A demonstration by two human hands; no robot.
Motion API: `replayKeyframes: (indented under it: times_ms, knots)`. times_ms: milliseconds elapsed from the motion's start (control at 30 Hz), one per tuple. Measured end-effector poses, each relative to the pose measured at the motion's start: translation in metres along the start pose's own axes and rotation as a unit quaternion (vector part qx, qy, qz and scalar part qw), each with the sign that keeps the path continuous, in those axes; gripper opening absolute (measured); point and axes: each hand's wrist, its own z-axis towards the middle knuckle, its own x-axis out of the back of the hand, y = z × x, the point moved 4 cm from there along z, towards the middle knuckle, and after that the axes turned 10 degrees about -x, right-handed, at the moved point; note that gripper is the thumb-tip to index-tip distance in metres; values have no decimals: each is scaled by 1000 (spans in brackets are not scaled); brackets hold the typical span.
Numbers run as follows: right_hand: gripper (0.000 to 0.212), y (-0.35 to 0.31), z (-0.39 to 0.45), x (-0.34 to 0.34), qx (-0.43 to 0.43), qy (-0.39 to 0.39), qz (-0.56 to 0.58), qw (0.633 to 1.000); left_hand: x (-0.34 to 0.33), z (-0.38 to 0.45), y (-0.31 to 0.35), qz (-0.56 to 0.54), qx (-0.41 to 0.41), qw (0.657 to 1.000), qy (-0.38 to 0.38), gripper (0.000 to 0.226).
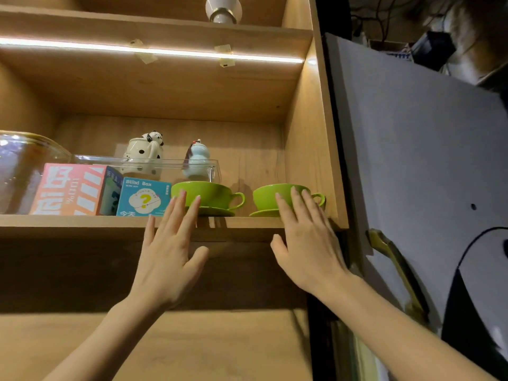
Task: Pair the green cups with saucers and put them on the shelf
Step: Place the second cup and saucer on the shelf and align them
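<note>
Left hand (167,251) and right hand (308,243) both raised in front of the shelf (82,221), fingers spread flat, holding nothing. Left fingertips (181,195) overlap the left cup (209,194); whether they touch it, cannot tell. Right fingertips (294,192) cover part of the right cup (268,196), contact likewise unclear.

Both green cups sit upright on green saucers at the front right of the lit shelf, close to its front edge. Left saucer (217,211) and right saucer (264,213) lie flat, rims just short of the lip. A gap of bare board lies between the two pairs. Both handles point right; the right cup's handle (320,199) ends near the cabinet side wall (308,149), little room there.

Left of the cups: blue box (143,198) just beside the left cup, then pink box (71,189), then a glass jar (24,166) at the frame edge. Behind: clear tray (176,164), a spotted panda mug (143,155), and a pale blue figurine (198,160) directly behind the left cup. Open height above the cups up to the light strip (154,50).
</note>
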Motion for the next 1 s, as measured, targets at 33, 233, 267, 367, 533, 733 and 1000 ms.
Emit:
replayKeyframes:
  times_ms: [33,233,267,367,533,733,1000]
  knots:
    - [67,11,0,0,-19,-7,-6,1000,-3,0,3,21,0,1000,-13,75]
    - [68,30,-1,-8,-53,-79,34,995,-15,2,10,57,14,998,-20,75]
    - [68,30,-1,-8,-57,-80,46,994,-15,1,9,61,13,998,-20,75]
    - [66,29,-2,-8,-57,-82,52,994,-16,0,7,70,9,997,-21,74]
    - [61,26,0,-5,-55,-72,54,994,-17,0,6,80,11,996,-34,74]
    - [58,32,3,-9,-62,-76,73,992,-17,-1,4,91,8,995,-41,74]
    - [62,33,2,-7,-60,-93,61,992,-9,1,8,97,15,992,-85,77]
